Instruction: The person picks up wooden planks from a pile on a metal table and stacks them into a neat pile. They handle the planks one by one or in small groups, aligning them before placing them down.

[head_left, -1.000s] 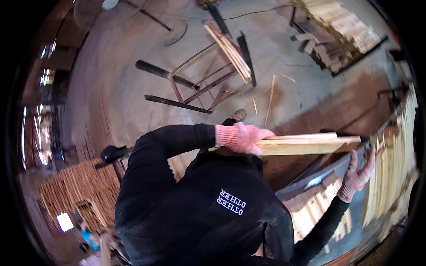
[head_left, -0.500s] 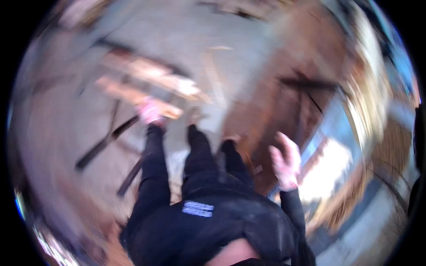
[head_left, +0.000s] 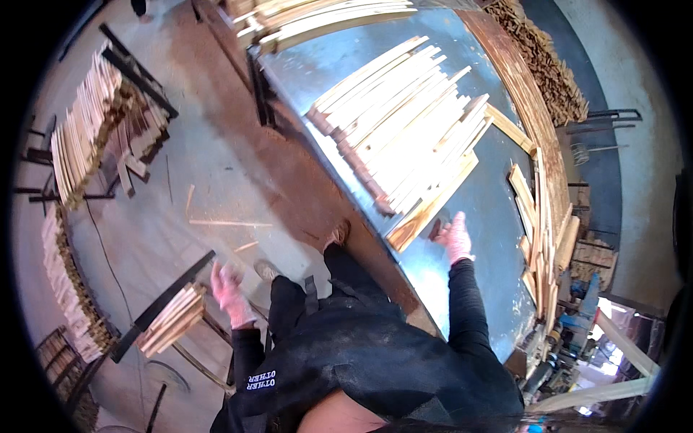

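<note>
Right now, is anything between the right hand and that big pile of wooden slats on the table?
Nothing visible is. The right hand in its pink glove hovers over the bare metal table, just beside the near end of the pile of wooden slats. The left hand is off on the other side, near a smaller bundle of slats.

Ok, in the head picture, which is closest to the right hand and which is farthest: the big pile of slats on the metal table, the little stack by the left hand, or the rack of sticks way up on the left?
From the right hand:
1. Big pile of slats, on the metal table, right beside it.
2. Little stack, low on the left.
3. Rack of sticks, upper left, across the floor.
</note>
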A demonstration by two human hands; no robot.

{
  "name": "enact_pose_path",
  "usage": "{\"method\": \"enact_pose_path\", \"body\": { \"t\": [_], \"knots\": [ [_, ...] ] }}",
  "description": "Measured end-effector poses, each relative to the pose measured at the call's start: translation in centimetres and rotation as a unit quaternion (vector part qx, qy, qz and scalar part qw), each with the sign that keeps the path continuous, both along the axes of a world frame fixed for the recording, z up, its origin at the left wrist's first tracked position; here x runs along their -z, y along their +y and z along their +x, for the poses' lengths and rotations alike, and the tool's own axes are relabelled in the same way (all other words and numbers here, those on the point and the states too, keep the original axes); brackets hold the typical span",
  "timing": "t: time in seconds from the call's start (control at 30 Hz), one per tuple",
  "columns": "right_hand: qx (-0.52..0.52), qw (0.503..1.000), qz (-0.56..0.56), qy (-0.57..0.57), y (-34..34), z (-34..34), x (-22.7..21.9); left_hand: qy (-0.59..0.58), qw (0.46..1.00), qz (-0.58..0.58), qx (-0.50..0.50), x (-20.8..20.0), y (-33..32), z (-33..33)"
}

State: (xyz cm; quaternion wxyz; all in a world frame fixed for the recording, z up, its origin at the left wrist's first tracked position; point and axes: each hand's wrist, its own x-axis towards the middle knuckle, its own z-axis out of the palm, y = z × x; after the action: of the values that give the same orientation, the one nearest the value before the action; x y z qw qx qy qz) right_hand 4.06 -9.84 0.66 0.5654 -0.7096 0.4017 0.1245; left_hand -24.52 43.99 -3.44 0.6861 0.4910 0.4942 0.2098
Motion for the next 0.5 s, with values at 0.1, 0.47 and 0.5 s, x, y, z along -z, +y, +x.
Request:
{"method": "enact_pose_path", "body": {
  "t": [0.1,0.47,0.5],
  "knots": [
    [-0.26,0.906,-0.332,-0.03,8.2,2.9,2.1,0.015,0.958,0.239,0.161,-3.9,-0.4,17.4],
    [0.027,0.955,0.269,-0.122,13.1,8.7,-1.9,0.295,0.719,0.463,0.426,-9.0,0.2,50.3],
    [-0.049,0.956,0.28,-0.078,12.7,11.5,-3.1,0.242,0.716,0.495,0.428,-8.4,1.6,49.9]
  ]
}}
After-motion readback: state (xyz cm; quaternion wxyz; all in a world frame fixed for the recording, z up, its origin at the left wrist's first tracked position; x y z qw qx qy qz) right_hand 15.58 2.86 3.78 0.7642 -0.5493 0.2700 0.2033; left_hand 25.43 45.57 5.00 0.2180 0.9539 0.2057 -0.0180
